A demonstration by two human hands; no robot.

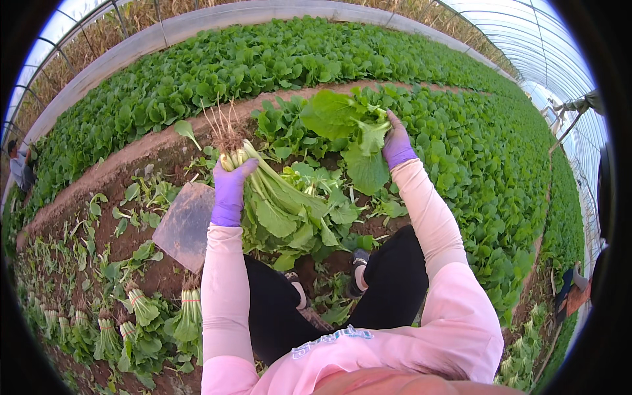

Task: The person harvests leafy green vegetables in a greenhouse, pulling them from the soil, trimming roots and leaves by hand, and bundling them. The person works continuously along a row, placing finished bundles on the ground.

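Note:
My left hand, in a purple glove, grips a bunch of leafy greens near the root end. Its thin brown roots point up and its leaves hang down to the right. My right hand, gloved in purple too, holds a few loose green leaves by their stalks, to the right of the bunch and apart from it. A flat, soil-marked plate, its material not clear, lies beside my left forearm. Below it on the soil rest several bunches tied with red bands.
Dense rows of greens grow beyond a bare soil ridge and to my right. Loose leaves litter the soil at left. Another person crouches at the far left. Hoops and plastic film arch overhead.

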